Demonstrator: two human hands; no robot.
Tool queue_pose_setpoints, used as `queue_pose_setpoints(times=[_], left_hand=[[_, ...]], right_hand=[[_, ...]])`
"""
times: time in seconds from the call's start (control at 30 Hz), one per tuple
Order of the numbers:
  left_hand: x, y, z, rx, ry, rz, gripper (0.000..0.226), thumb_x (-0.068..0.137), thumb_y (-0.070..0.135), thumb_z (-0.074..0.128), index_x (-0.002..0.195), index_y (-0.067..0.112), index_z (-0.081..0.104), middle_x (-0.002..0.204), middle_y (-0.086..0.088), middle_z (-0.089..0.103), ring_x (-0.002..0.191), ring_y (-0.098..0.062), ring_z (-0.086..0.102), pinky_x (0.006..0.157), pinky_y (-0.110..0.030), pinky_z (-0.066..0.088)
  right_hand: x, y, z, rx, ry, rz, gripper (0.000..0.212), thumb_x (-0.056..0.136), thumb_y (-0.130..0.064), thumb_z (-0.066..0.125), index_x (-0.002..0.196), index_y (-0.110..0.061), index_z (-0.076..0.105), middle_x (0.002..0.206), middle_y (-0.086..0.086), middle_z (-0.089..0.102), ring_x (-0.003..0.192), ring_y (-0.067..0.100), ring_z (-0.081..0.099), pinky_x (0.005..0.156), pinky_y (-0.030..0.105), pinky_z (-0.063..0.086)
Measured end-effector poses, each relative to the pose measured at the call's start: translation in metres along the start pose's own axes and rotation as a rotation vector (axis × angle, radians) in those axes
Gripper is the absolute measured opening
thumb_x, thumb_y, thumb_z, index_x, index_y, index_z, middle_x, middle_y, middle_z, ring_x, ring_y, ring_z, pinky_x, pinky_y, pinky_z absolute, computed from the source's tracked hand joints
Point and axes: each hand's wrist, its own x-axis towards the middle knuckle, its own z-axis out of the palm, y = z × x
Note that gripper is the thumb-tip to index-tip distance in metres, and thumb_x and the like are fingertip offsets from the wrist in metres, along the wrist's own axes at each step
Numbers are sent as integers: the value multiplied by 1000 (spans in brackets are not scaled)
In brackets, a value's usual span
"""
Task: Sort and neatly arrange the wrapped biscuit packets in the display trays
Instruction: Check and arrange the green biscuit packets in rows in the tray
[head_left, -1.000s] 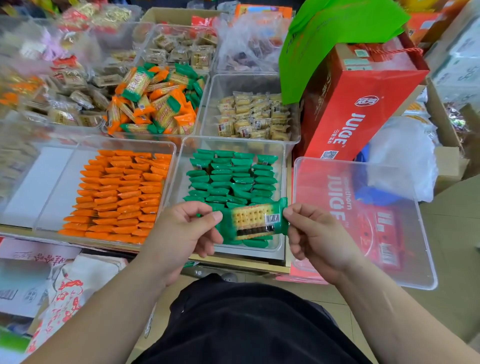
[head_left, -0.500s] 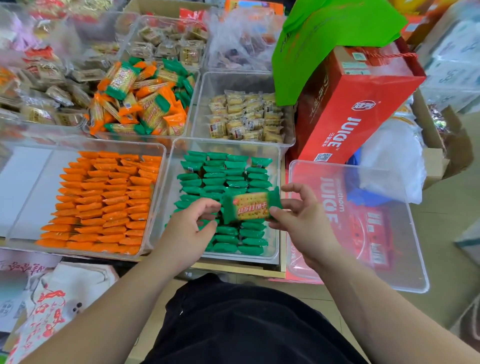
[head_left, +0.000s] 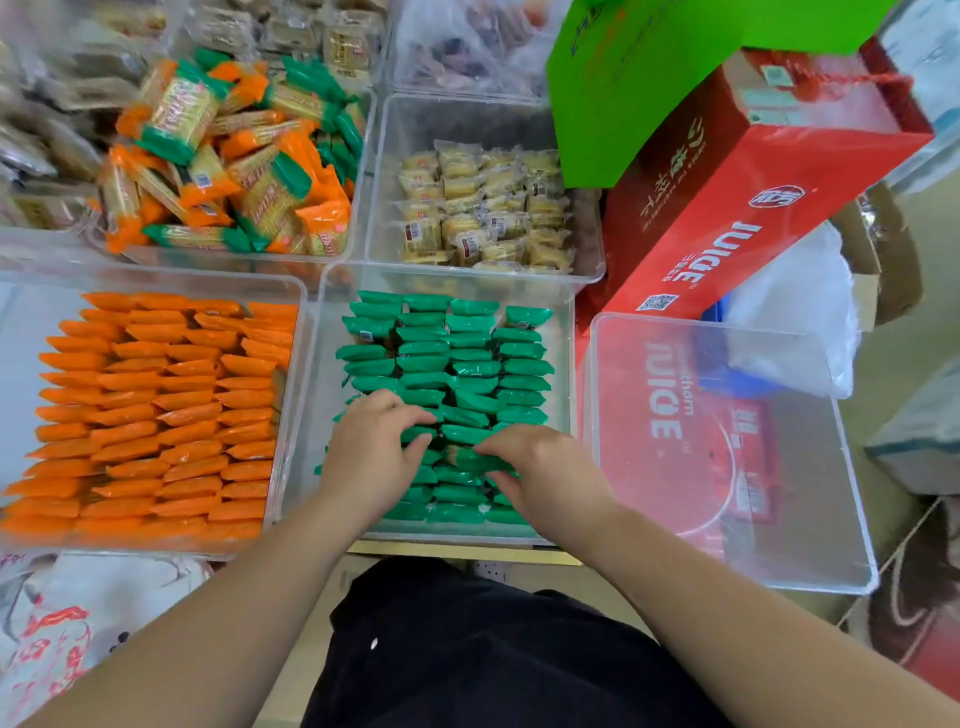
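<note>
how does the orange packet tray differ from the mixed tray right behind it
The orange tray holds packets of one colour only; the mixed tray holds orange and green packets together. The orange tray's packets lie in neat overlapping rows; the mixed tray's packets are heaped at all angles. Both are clear plastic trays.

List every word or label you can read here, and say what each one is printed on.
"JUICE": on the side of the upright red box.
"JUICE", with "thorn" beside it: on a second red box, seen through the clear tray.
Too blurred to read: the Chinese characters on both boxes, the print on the biscuit packets and the green box.
</note>
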Motion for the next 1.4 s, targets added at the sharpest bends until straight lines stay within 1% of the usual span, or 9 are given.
queue_pose_setpoints(times=[0.13,0.2,0.37,0.57,0.77,1.0,1.13,1.27,1.4], left_hand=[[20,1,9,50,-76,105,22,80,25,83,101,22,79,87,2,58,89,-27,55,78,-41,48],[26,3,13,96,-94,135,24,76,29,86,99,23,80,85,2,59,86,-27,55,76,-38,46],[34,9,20,100,-76,185,9,74,20,86,76,18,77,79,3,61,79,-25,54,70,-36,43],[41,14,-4,-61,-65,94,8,86,14,74,80,17,70,94,3,70,93,-22,61,88,-44,49],[20,8,-51,-282,95,-161,5,95,16,65,93,18,69,85,12,65,81,2,58,67,-12,40],[-20,2,-70,-531,222,-368,7,93,14,67,89,19,70,81,-3,71,78,-19,66,71,-32,52],[-39,2,-61,-629,157,-441,9,93,12,68,87,18,69,79,-8,70,81,-28,66,76,-42,55],[-53,10,-54,-687,126,-495,12,93,9,67,86,18,70,77,-4,71,78,-20,68,71,-32,52],[-59,23,-52,-759,129,-543,9,94,8,65,91,14,70,81,-4,70,79,-17,70,70,-30,52]], right_hand=[[4,4,14,-63,-1,-21,27,69,-8,87,94,-12,77,87,5,71,75,29,69,62,33,58],[6,4,20,-82,4,-29,30,61,-9,92,86,-13,76,79,4,69,68,27,68,56,31,58],[5,7,30,-56,-2,-38,17,73,-11,85,88,-11,76,80,5,68,71,28,65,64,38,59],[7,8,37,-86,42,-26,14,69,-7,85,76,-13,74,71,2,62,64,26,62,57,31,55],[17,11,50,-205,32,-12,12,70,-11,82,71,-19,73,68,-4,58,69,23,55,60,32,52],[27,10,56,-384,-26,29,22,60,-14,87,65,-28,71,65,-12,55,75,19,49,65,31,46],[29,12,53,-419,-66,12,11,77,-21,76,78,-32,76,75,-13,60,82,18,46,71,31,43],[22,11,42,-392,-125,-38,25,94,-25,55,111,-28,73,103,-10,67,99,21,46,86,36,43],[1,6,20,-197,-16,-6,29,94,-26,59,121,-21,72,111,-3,71,102,25,55,91,40,50]])
